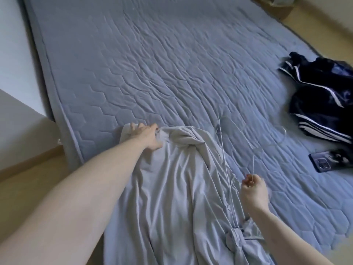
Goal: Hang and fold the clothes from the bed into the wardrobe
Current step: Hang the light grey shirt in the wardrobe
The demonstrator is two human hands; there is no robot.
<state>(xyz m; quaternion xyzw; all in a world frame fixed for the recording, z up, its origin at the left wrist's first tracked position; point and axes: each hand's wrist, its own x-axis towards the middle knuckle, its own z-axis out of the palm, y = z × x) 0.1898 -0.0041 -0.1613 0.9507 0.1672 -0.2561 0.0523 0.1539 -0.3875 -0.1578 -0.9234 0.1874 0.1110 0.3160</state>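
A pale grey garment [172,188] lies spread and wrinkled across the near part of the blue quilted bed [152,64]. My left hand [147,136] reaches to its far left corner, fingers spread on the cloth there. My right hand [253,190] pinches the thin white wire of a hanger [222,150] that lies along the garment's right edge; a second thin hanger [280,138] lies just beyond it on the bed. A dark navy jacket with white stripes [322,100] sits crumpled at the bed's right side.
A dark phone [322,163] lies on the bed below the navy jacket. A white wall and ledge [19,111] run along the bed's left side. Wooden floor [324,25] shows at the right and near left. A cardboard box [280,6] stands at the top right.
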